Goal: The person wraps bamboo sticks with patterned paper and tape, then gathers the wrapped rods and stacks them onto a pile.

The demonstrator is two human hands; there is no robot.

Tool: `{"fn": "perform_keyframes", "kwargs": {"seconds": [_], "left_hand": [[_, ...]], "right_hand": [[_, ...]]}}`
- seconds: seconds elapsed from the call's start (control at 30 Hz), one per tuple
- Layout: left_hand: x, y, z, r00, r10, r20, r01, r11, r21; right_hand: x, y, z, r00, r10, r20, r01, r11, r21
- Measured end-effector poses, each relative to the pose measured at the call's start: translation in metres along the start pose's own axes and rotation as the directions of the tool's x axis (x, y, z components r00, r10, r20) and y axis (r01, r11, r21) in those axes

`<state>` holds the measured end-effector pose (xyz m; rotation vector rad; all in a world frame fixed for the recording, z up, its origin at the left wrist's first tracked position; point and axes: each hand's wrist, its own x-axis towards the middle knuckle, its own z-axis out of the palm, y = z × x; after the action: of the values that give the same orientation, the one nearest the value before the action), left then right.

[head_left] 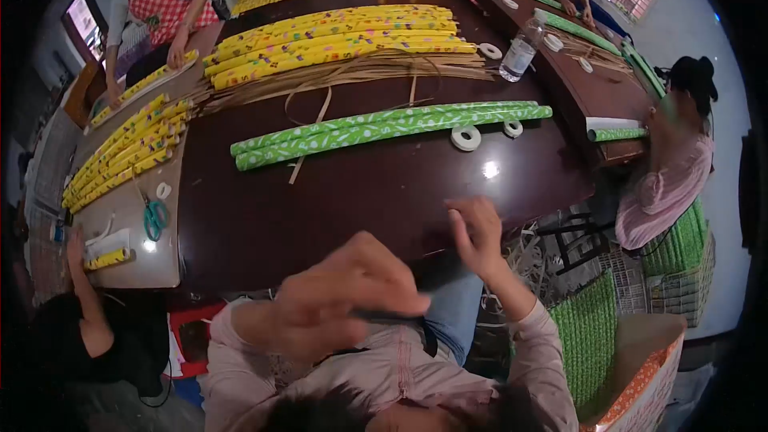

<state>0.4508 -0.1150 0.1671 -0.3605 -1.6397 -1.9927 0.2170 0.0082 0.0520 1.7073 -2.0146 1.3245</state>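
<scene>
My left hand point(352, 292) is raised over the near table edge in front of my body. Motion smears its bent fingers, and I see nothing clear in them. My right hand point(480, 236) hovers at the near edge, its thumb apart from loosely bent fingers, holding nothing visible. Beyond both hands, two green patterned rolls point(384, 132) lie side by side across the dark table point(320, 216). A larger white tape roll point(466, 138) and a smaller tape roll point(513, 128) rest just in front of them, nearest to my right hand.
Yellow patterned rolls point(344, 40) are stacked at the back over brown strips point(352, 84). More yellow rolls point(132, 148) and teal scissors point(154, 218) lie on the left table. A bottle point(522, 52) stands at back right. Other people work around the tables; a box point(640, 384) sits low right.
</scene>
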Motion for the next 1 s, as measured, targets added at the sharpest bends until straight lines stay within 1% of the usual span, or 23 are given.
{"fn": "perform_keyframes", "kwargs": {"seconds": [0.07,0.13,0.17,0.23,0.3,0.33,0.47,0.57,0.67,0.7,0.77,0.8,0.87,0.9,0.97,1.0], "left_hand": [[-0.003,0.039,0.002,0.970,0.237,0.059,-0.231,0.969,-0.091],[-0.007,0.057,0.008,0.894,0.425,0.141,-0.407,0.903,-0.141],[-0.008,0.060,0.012,0.849,0.502,0.162,-0.482,0.864,-0.147],[-0.013,0.068,0.012,0.787,0.596,0.161,-0.583,0.803,-0.123],[-0.013,0.075,0.003,0.744,0.648,0.165,-0.648,0.760,-0.060],[-0.015,0.078,-0.005,0.730,0.663,0.166,-0.669,0.743,-0.026],[-0.022,0.090,-0.017,0.630,0.754,0.185,-0.776,0.605,0.176],[-0.025,0.099,-0.026,0.551,0.803,0.229,-0.819,0.466,0.335],[-0.030,0.103,-0.034,0.464,0.837,0.290,-0.814,0.274,0.512],[-0.032,0.103,-0.037,0.438,0.842,0.316,-0.804,0.210,0.557],[-0.035,0.097,-0.039,0.392,0.843,0.368,-0.772,0.085,0.630],[-0.038,0.095,-0.041,0.364,0.848,0.386,-0.757,0.028,0.653],[-0.043,0.086,-0.042,0.332,0.837,0.435,-0.711,-0.081,0.699],[-0.045,0.082,-0.040,0.323,0.831,0.452,-0.685,-0.124,0.718],[-0.049,0.072,-0.035,0.321,0.811,0.490,-0.636,-0.199,0.746],[-0.049,0.067,-0.033,0.327,0.799,0.506,-0.611,-0.230,0.757]], "right_hand": [[0.029,-0.008,0.027,0.978,-0.144,0.155,0.148,0.989,-0.017],[0.050,-0.016,0.057,0.940,-0.296,0.172,0.293,0.955,0.046],[0.059,-0.021,0.066,0.922,-0.335,0.195,0.334,0.942,0.039],[0.071,-0.026,0.085,0.924,-0.330,0.192,0.322,0.944,0.073],[0.078,-0.025,0.094,0.930,-0.324,0.175,0.312,0.945,0.094],[0.079,-0.023,0.098,0.939,-0.295,0.176,0.279,0.954,0.109],[0.078,-0.009,0.111,0.959,-0.219,0.180,0.198,0.972,0.130],[0.077,-0.003,0.113,0.964,-0.201,0.176,0.179,0.975,0.134],[0.082,0.001,0.110,0.958,-0.170,0.230,0.145,0.982,0.122],[0.085,0.004,0.108,0.960,-0.167,0.226,0.143,0.983,0.119],[0.090,0.008,0.107,0.949,-0.226,0.218,0.214,0.974,0.076],[0.092,0.010,0.104,0.940,-0.226,0.254,0.226,0.974,0.032],[0.096,0.016,0.096,0.926,-0.261,0.274,0.277,0.961,-0.022],[0.096,0.024,0.093,0.911,-0.240,0.336,0.283,0.955,-0.085],[0.101,0.038,0.082,0.916,-0.245,0.319,0.343,0.890,-0.300],[0.104,0.053,0.077,0.915,-0.208,0.346,0.339,0.862,-0.378]]}}
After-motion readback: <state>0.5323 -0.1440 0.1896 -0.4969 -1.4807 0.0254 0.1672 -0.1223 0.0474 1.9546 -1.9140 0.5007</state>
